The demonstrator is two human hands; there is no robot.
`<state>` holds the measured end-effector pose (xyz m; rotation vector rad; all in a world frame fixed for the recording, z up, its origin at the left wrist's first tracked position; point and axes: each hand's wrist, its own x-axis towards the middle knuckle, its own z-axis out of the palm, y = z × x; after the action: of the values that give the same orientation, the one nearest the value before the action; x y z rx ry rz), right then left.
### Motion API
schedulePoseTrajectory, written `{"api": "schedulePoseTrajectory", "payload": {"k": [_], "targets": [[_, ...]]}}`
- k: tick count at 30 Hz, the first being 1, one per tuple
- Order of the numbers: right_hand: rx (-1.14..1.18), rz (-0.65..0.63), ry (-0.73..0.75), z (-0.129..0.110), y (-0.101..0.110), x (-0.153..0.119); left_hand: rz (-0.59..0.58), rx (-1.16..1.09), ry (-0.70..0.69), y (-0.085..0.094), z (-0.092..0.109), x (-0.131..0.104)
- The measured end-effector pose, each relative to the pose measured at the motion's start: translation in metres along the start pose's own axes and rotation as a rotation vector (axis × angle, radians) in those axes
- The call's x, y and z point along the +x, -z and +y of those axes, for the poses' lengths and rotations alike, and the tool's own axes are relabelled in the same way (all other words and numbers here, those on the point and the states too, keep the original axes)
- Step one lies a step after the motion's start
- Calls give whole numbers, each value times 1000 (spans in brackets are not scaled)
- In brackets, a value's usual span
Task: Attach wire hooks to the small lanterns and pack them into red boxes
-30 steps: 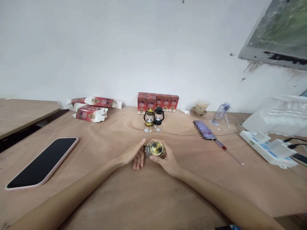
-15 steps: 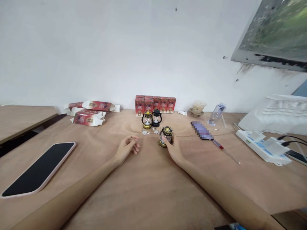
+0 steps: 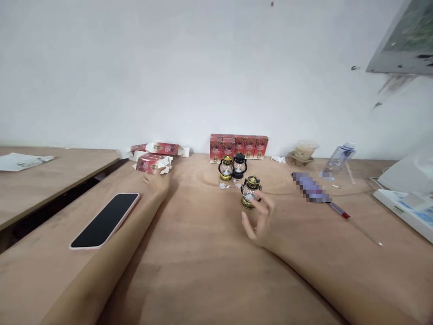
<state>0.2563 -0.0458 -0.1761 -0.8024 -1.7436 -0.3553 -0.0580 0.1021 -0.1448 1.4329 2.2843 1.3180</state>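
My right hand (image 3: 262, 223) is open, thumb and fingers apart, just in front of a small black-and-gold lantern (image 3: 251, 192). The lantern stands upright; a fingertip overlaps its lower part, and I cannot tell whether it touches. Behind it stand a lantern with a yellow top (image 3: 226, 168) and a black lantern (image 3: 239, 166), side by side. Small silvery bits (image 3: 223, 185) lie before them. At the left, my left hand (image 3: 158, 183) reaches to the near opened red carton (image 3: 149, 161), fingers apart and slightly blurred. Whether they touch the carton is unclear.
Several closed red boxes (image 3: 250, 146) stand by the wall. A phone (image 3: 106, 221) lies beside my left forearm. To the right are a cup in a holder (image 3: 304, 151), a clear bottle (image 3: 339, 159), a screwdriver (image 3: 345, 215) and a power strip (image 3: 406, 212). A gap separates the tables at left.
My right hand has let go of the black-and-gold lantern and drawn back slightly toward me. My left hand has moved left and away to the opened red cartons. The view has swung left.
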Motion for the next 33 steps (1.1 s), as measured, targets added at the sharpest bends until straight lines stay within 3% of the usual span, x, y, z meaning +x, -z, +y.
{"api": "schedulePoseTrajectory", "payload": {"k": [4, 11, 16, 21, 28, 31, 33], "targets": [[-2, -69, 258, -2, 1, -3, 89, 69, -44, -10, -1, 14], [-63, -71, 322, -3, 1, 3, 158, 299, -298, -9, -13, 35], [-68, -77, 368, -4, 1, 6, 47, 416, -338, -6, -12, 38], [-44, -92, 369, -5, 1, 9, -41, 479, -458, 7, -11, 22], [76, -216, 324, -3, -1, 8, 1, 424, -989, 47, -19, -18], [180, -300, 161, -9, -1, 7, -30, 334, -1283, 66, -5, -49], [252, -333, 38, -16, -1, 7, -57, 220, -1589, 77, 12, -75]]}}
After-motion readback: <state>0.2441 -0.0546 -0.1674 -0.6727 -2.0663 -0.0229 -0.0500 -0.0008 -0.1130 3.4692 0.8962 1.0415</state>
